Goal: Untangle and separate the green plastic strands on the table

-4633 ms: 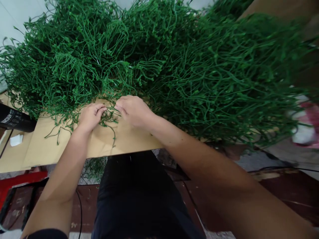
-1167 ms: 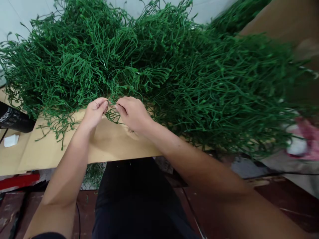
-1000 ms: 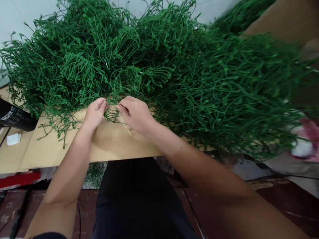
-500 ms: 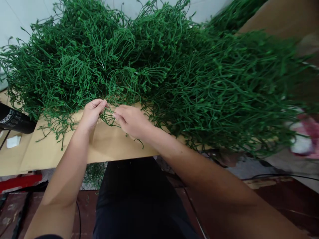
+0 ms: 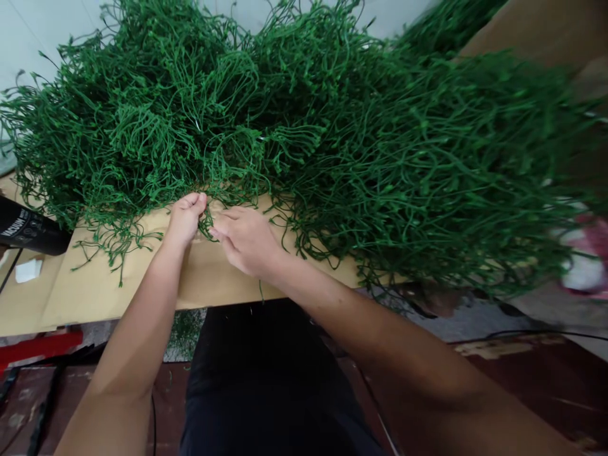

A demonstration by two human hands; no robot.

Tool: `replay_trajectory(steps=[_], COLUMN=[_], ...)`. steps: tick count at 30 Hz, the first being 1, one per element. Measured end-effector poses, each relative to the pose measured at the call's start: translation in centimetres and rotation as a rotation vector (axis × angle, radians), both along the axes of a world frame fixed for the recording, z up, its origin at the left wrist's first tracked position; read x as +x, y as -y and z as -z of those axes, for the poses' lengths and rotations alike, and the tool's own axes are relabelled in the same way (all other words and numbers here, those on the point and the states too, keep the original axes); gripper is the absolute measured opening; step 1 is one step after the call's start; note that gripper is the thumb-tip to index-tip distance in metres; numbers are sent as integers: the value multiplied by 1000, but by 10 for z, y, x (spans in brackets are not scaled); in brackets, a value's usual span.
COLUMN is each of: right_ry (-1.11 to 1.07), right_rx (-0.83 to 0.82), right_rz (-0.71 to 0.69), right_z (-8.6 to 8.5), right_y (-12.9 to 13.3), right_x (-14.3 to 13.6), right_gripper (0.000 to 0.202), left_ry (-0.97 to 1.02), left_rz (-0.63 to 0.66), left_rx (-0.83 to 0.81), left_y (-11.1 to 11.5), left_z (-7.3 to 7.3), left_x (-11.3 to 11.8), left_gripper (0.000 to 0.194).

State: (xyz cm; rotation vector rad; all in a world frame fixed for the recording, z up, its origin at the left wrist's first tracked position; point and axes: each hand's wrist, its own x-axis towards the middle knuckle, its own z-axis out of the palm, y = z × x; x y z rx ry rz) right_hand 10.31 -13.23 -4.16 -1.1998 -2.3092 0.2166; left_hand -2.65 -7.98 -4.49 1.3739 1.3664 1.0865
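A small bunch of thin green stems (image 5: pixel 205 223) with bud-like tips is between my two hands, just over the cardboard. My left hand (image 5: pixel 185 218) is closed, pinching the bunch between thumb and fingertips. On the other side, my right hand (image 5: pixel 249 240) has its thumb and fingers drawn together at the stems' edge; its fingertips partly hide what they grip. Behind both hands rises a big tangled heap of similar green stems (image 5: pixel 175 107). Another mass of stems (image 5: pixel 427 164) spreads to the right. A few loose stems (image 5: pixel 116 244) lie left of my left hand.
Cardboard (image 5: pixel 95 297) covers the work surface up to its front edge near my legs. A black bottle (image 5: pixel 33 228) lies tilted at the left, beside a white scrap (image 5: pixel 28 270). Pink and white material (image 5: pixel 586 259) is at the far right. A pale wall stands behind.
My left hand has shifted slightly right, and my right hand has turned a little and moved slightly down. The bunch between them looks more gathered and narrower.
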Motion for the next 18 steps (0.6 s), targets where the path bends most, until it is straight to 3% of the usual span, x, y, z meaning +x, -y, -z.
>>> replay_trajectory(steps=[4, 8, 10, 12, 14, 16, 18], right_ry=[-88, -215, -237, -246, -252, -263, -306], right_rx=[86, 310, 368, 345, 284, 247, 264], right_rz=[-60, -477, -535, -432, -250, -15, 245], right_z=[1, -12, -20, -30, -42, -57, -71], right_y=[10, 43, 52, 49, 40, 29, 17], right_x=[1, -16, -26, -26, -10, 29, 90], right_gripper=[26, 21, 20, 25, 29, 29, 25], left_ry=[41, 179, 205, 223, 256, 297, 304], left_rz=[-33, -306, -299, -217, -134, -68, -5], left_rx=[-6, 43, 51, 4, -59, -75, -68], left_y=[-5, -10, -9, -4, 1, 5, 8], left_z=[3, 1, -1, -4, -6, -7, -9], left_x=[-4, -20, -22, -20, -16, -13, -13], left_gripper=[39, 36, 35, 35, 34, 32, 29])
